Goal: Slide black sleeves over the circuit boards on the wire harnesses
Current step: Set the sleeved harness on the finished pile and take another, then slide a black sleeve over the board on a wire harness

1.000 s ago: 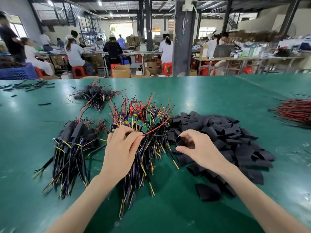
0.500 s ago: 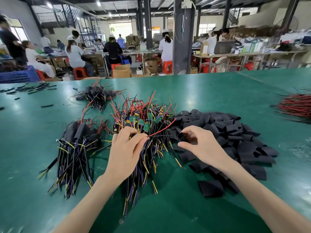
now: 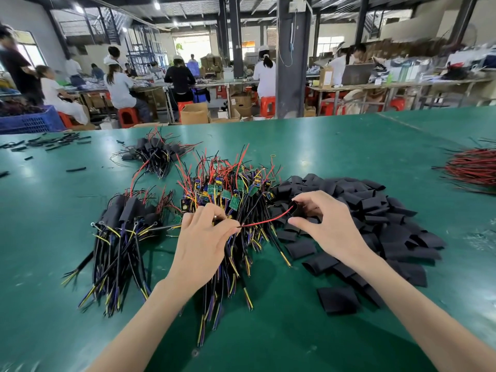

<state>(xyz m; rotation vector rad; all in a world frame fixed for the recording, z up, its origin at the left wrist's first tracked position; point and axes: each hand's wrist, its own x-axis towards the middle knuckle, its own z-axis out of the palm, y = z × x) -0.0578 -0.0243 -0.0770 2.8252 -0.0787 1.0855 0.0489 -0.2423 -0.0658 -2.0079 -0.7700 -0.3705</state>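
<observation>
A heap of wire harnesses with bare green circuit boards [image 3: 228, 194] lies mid-table. My left hand [image 3: 204, 242] pinches one harness from it, and that harness's red wire [image 3: 265, 221] arcs rightward. My right hand [image 3: 324, 226] pinches a black sleeve [image 3: 295, 208] at the wire's tip, which sits at the sleeve's mouth. A large pile of loose black sleeves [image 3: 375, 218] spreads under and to the right of that hand. To the left lies a bundle of sleeved harnesses [image 3: 123, 224].
A second sleeved bundle [image 3: 155, 154] lies farther back on the green table [image 3: 322, 157]. Red and black wires [image 3: 472, 167] lie at the right edge, black sleeve scraps [image 3: 51, 142] at far left. Seated people work at benches beyond the table.
My right hand has lifted a sleeve off the pile and brought it to the red wire's tip. My left hand still holds the same harness; the camera view shifted slightly.
</observation>
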